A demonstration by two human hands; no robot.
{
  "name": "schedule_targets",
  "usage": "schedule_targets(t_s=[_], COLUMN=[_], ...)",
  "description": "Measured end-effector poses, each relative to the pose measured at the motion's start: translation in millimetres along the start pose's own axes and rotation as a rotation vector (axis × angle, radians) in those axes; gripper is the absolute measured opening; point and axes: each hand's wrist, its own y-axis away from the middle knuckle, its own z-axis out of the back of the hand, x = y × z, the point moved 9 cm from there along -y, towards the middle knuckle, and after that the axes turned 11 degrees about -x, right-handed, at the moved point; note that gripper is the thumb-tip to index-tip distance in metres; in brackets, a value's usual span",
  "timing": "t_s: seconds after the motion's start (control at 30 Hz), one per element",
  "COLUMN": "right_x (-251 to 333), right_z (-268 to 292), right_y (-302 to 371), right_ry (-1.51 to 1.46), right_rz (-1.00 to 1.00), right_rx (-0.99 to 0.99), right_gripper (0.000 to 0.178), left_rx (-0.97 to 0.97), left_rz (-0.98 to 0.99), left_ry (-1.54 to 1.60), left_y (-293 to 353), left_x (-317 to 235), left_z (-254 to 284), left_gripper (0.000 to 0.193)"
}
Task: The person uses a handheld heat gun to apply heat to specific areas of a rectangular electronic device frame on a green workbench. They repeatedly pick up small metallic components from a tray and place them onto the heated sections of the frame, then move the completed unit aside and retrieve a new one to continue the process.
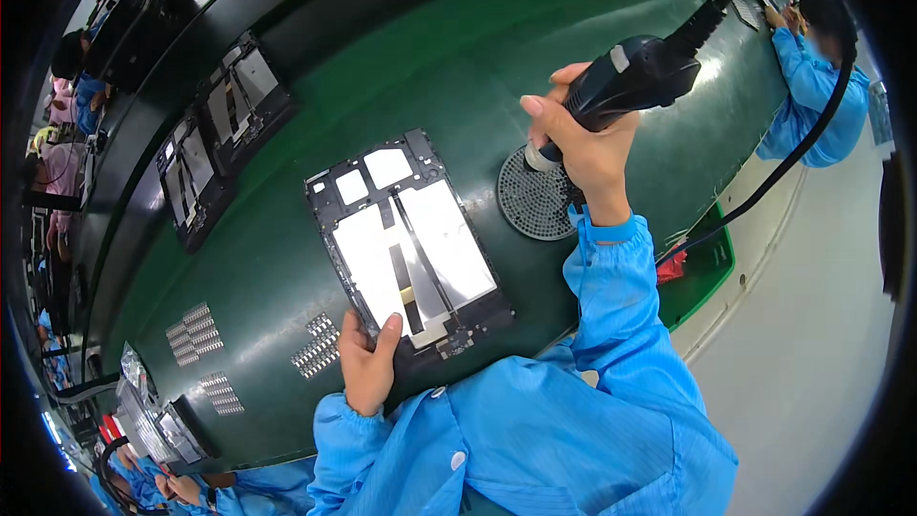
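Note:
An opened tablet (447, 239) lies on the green table in front of me, its inside up, with shiny white panels, a dark frame and a ribbon strip. My left hand (370, 363) pinches its lower left edge, thumb on top. My right hand (597, 148) is wrapped around a black electric screwdriver (635, 81) that hangs from a thick cable. The screwdriver's pale tip end points down at a round perforated screw tray (537, 203) right of the tablet. Whether the tip touches the tray I cannot tell.
Sheets of small metal parts (317, 346) lie left of the tablet. More opened tablets (196, 172) rest on a dark ledge at far left. A green bin (702, 272) is below the table's right edge. A black cable (802, 153) curves down on the right, near a seated person (807, 86).

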Motion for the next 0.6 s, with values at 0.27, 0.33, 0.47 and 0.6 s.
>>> schedule_targets(t_s=[0.27,0.33,0.47,0.6], right_x=[-6,-9,-14,-21], right_z=[1,2,7,7], right_y=[-8,-10,-12,-12], right_ry=[0.035,0.030,0.006,0.004], right_rz=[-0.003,-0.013,-0.009,-0.033], right_rx=[0.039,0.043,0.041,0.026], right_gripper=[0.026,0.026,0.025,0.027], left_rx=[-0.230,-0.213,-0.185,-0.189], left_rz=[-0.335,-0.424,-0.379,-0.371], left_ry=[-0.871,-0.996,-1.059,-0.940], left_y=[-13,-13,-15,-18], left_x=[-56,-64,-55,-43], left_z=[77,86,94,95], left_gripper=[0.035,0.038,0.040,0.038])
